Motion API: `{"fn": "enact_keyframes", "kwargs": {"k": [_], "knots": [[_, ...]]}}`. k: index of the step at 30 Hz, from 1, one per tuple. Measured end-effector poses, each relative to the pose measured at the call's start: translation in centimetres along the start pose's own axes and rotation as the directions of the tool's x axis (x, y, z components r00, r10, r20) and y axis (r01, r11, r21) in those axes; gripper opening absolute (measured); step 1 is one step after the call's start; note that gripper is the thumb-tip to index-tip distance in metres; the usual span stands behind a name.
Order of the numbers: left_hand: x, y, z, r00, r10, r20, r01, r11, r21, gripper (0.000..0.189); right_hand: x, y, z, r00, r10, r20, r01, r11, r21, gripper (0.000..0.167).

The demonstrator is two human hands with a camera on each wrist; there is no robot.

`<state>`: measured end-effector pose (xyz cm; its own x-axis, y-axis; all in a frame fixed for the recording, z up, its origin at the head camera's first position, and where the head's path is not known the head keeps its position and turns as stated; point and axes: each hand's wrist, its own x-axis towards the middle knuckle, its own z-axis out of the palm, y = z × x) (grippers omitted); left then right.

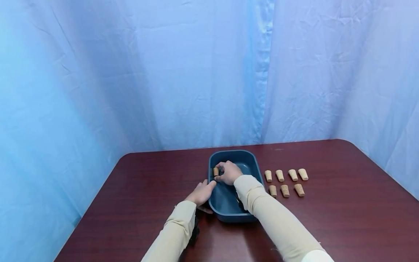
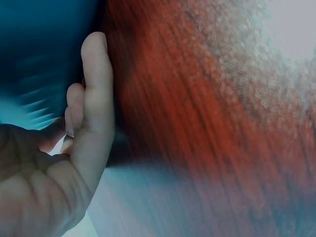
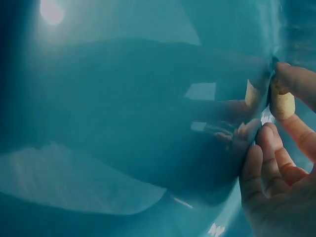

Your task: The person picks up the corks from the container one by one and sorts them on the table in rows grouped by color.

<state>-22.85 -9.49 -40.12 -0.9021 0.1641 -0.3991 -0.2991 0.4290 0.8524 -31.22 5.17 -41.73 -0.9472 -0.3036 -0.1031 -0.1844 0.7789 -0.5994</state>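
A dark blue rectangular tray (image 1: 226, 203) with rounded corners lies on the table. Inside it, by the left wall, my right hand (image 1: 230, 173) pinches a tapered cork stopper (image 1: 216, 171) between thumb and finger. The right wrist view shows the same cork (image 3: 282, 103) upright near the wall, with the other fingers (image 3: 269, 158) below it. My left hand (image 1: 200, 193) rests against the tray's left side, its thumb at the rim. In the left wrist view its fingers (image 2: 97, 94) lie nearly straight along the outer wall.
Right of the tray, several cork stoppers lie in two rows: paler ones (image 1: 279, 175) behind, browner ones (image 1: 285, 191) in front. The dark red wooden table (image 1: 157, 182) reaches back to pale blue curtains (image 1: 196, 72). My right forearm (image 1: 278, 218) crosses the tray's right rim.
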Motion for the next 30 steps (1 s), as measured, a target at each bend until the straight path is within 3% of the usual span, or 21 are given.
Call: {"fn": "enact_keyframes", "kwargs": {"k": [5,18,30], "knots": [[0.0,-0.1,0.0,1.000,0.009,-0.002,-0.010,1.000,-0.021,0.066,0.0,-0.1,0.2,1.000,-0.011,-0.005,0.011,1.000,-0.015,0.040],[0.1,-0.1,-0.3,1.000,0.003,0.013,-0.003,1.000,0.012,0.070,-0.5,-0.4,-1.8,0.995,-0.031,0.097,0.028,0.999,0.026,0.034],[-0.1,-0.4,-0.7,1.000,0.006,0.005,-0.006,1.000,0.027,0.071,-2.1,-1.2,-3.9,0.996,-0.038,0.085,0.038,0.999,0.001,0.037]]}}
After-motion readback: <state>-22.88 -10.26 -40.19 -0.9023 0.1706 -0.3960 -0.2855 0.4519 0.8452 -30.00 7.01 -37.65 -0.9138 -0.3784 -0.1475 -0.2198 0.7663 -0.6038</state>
